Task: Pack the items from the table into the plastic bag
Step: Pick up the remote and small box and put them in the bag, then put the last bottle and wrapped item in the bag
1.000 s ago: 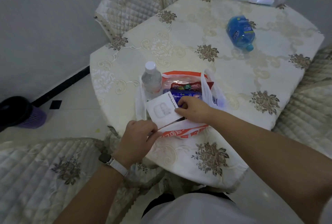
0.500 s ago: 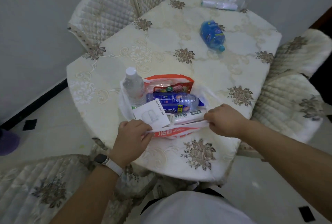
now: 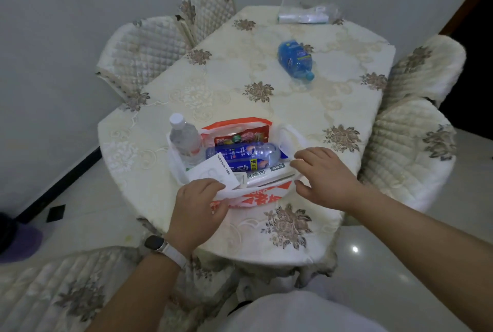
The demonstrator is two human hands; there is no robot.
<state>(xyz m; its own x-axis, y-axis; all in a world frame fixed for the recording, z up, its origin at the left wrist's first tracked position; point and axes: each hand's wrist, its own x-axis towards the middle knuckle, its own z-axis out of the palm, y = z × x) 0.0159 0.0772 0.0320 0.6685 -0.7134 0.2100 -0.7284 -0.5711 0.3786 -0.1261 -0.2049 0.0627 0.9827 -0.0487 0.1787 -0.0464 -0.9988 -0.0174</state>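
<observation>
Well, my left hand (image 3: 198, 205) clamps the near rim of the white-and-orange plastic bag (image 3: 256, 197), hiding a corner of the white cardboard box (image 3: 213, 169); my right hand (image 3: 326, 175) hovers loose-fingered, contact unclear.

Mouth of the plastic bag (image 3: 256, 197) crowded by upright clear bottle (image 3: 185, 139), white box (image 3: 212, 171) and lying labelled bottle (image 3: 240, 151). Bare tablecloth (image 3: 226, 78) separates bag from far blue bottle (image 3: 293, 58); quilted chairs (image 3: 405, 150) flank the table.

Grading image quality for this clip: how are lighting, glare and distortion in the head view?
Head view: dim, cool, even light; wide-angle lens bows the table edge; a small glare spot on the floor; print on the white box is legible.
</observation>
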